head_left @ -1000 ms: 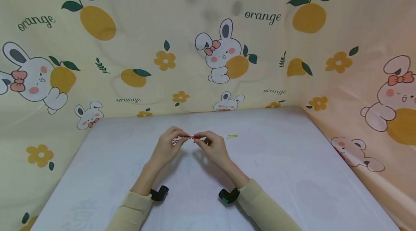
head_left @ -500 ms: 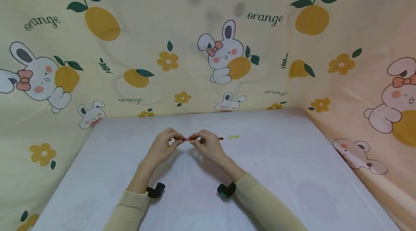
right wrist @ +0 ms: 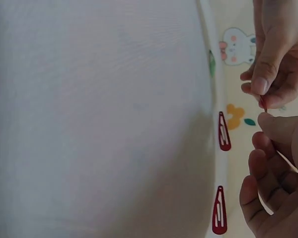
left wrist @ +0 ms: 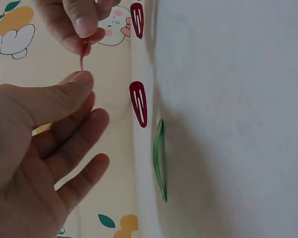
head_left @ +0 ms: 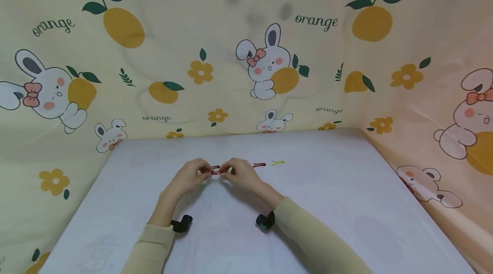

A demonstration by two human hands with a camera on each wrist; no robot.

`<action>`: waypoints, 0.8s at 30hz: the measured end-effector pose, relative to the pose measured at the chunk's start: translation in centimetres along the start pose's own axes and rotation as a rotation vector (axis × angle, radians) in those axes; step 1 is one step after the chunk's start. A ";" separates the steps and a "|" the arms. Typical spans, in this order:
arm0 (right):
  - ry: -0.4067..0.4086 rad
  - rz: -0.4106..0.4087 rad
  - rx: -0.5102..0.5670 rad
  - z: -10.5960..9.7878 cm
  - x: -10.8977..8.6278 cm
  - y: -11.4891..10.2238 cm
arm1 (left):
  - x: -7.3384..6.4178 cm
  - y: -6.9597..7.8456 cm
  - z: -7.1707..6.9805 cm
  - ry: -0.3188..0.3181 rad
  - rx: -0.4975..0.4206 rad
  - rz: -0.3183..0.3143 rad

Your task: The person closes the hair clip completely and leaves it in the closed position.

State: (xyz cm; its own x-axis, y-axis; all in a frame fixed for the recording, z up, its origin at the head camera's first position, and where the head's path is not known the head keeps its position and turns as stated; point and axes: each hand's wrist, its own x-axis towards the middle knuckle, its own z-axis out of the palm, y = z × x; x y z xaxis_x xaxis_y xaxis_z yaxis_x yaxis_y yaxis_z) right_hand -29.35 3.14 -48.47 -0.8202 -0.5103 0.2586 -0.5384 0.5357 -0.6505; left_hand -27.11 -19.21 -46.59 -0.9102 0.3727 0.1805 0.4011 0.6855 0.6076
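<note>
Head view: the left hand (head_left: pixel 189 176) and the right hand (head_left: pixel 242 174) are pinching a red hair clip (head_left: pixel 216 173) between them, the fingertips of each narrowing on one end. A second red clip (head_left: pixel 215 167) is lying just behind it on the white table (head_left: pixel 308 214); a third red clip (head_left: pixel 259 165) and a yellow item (head_left: pixel 278 163) are lying to the right of the right hand.

Left wrist view: the held clip is showing edge-on between the two sets of fingertips, while the remaining left fingers are extending apart from it. A green item (left wrist: pixel 159 161) is lying near the red clips on the table.

Right wrist view: the fingertips are nearly hiding the held clip; the spare right fingers are curving loosely.
</note>
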 end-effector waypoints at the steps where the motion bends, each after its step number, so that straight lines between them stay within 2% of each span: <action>1: -0.016 0.008 -0.008 0.2 0.1 0.0 | 0.0 -0.1 0.0 -0.011 0.003 -0.009; 7: -0.087 0.041 -0.018 0.8 0.1 0.1 | 0.0 -0.5 0.2 -0.069 0.020 -0.058; 13: -0.132 0.041 -0.025 1.1 0.4 -0.1 | -0.1 -0.7 0.4 -0.093 0.047 -0.095; 19: -0.175 0.074 -0.045 1.2 0.6 -0.2 | -0.2 -0.7 0.7 -0.099 0.074 -0.083; 24: -0.197 0.083 -0.088 1.4 0.7 -0.1 | -0.2 -0.7 0.8 -0.102 0.098 -0.099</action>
State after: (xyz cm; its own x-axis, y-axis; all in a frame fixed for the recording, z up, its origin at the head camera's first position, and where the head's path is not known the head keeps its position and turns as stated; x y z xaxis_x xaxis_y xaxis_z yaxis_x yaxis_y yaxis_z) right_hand -29.58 1.83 -49.20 -0.8133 -0.5791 0.0566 -0.4924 0.6333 -0.5970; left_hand -27.15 -19.26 -47.68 -0.9326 0.3585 0.0417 0.3231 0.7779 0.5389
